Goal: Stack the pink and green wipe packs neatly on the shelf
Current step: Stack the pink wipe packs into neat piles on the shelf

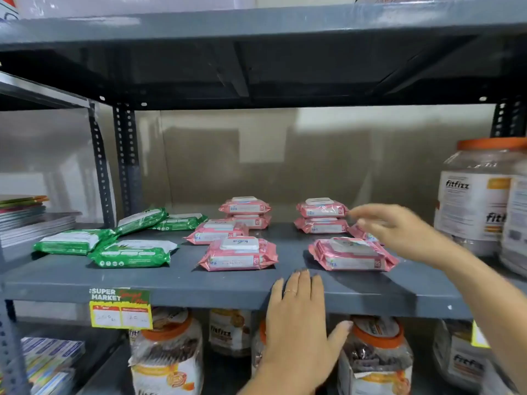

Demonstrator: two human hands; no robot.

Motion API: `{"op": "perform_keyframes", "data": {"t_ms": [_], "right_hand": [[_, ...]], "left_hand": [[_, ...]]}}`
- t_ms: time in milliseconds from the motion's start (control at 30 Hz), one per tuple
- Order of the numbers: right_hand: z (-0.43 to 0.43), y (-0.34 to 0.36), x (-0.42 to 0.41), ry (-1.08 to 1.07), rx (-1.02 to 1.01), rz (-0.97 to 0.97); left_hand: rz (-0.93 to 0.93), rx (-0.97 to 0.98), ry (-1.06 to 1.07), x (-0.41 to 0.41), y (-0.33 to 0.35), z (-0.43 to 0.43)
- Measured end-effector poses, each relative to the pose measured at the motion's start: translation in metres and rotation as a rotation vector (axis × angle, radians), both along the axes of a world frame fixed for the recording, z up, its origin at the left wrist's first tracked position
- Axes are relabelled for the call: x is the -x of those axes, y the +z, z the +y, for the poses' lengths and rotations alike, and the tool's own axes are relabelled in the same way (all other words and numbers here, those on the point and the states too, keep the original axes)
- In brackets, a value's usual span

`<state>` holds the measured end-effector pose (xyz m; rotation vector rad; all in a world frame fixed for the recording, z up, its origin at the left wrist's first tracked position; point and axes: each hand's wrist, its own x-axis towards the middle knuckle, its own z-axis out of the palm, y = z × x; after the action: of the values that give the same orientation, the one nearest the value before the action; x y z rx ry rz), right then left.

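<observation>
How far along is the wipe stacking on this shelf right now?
Partly done. Two pink two-pack stacks stand at the back. The right hand, empty and blurred, reaches beside the right back stack; the left hand rests flat on the shelf edge. Left: the loose pink packs in front and all four scattered green packs.

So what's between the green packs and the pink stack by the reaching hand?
More pink packs: some singles and a two-high stack, seen in the head view.
</observation>
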<state>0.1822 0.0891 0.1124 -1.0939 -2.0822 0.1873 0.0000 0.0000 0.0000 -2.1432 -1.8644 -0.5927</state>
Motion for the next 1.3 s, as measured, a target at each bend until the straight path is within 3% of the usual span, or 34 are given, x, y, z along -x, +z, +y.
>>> {"op": "perform_keyframes", "data": {"t_ms": [100, 167, 333, 567, 767, 933, 1000, 1067, 1200, 1300], "right_hand": [[0.009, -0.006, 0.003, -0.135, 0.297, -0.395], [0.013, -0.008, 0.006, -0.15, 0.391, -0.51], [0.029, -0.012, 0.016, -0.303, 0.186, -0.621], [0.03, 0.001, 0.017, -0.097, 0.363, -0.524], [0.04, -0.004, 0.023, -0.141, 0.155, -0.584], [0.039, 0.006, 0.008, 0.159, 0.546, -0.377], [0.037, 0.004, 0.006, 0.193, 0.571, -0.379], [0.03, 0.0, 0.014, 0.133, 0.511, -0.364], [0.029, -0.017, 0.036, -0.202, 0.002, -0.523], [0.031, -0.032, 0.047, -0.386, -0.074, -0.553]], "left_hand": [[0.058, -0.113, 0.036, 0.004, -0.022, 0.006], [0.061, -0.169, 0.027, 0.001, -0.028, 0.009], [0.081, -0.233, 0.066, -0.003, -0.026, 0.007], [0.074, -0.326, 0.04, -0.002, -0.033, 0.013], [0.045, -0.365, 0.038, -0.002, -0.035, 0.013], [0.047, -0.398, 0.035, -0.002, -0.039, 0.015], [0.042, -0.412, 0.029, -0.003, -0.04, 0.017], [0.043, -0.414, 0.034, -0.003, -0.04, 0.017], [0.032, -0.422, 0.032, -0.004, -0.04, 0.018], [0.022, -0.423, 0.025, -0.005, -0.04, 0.017]]}}
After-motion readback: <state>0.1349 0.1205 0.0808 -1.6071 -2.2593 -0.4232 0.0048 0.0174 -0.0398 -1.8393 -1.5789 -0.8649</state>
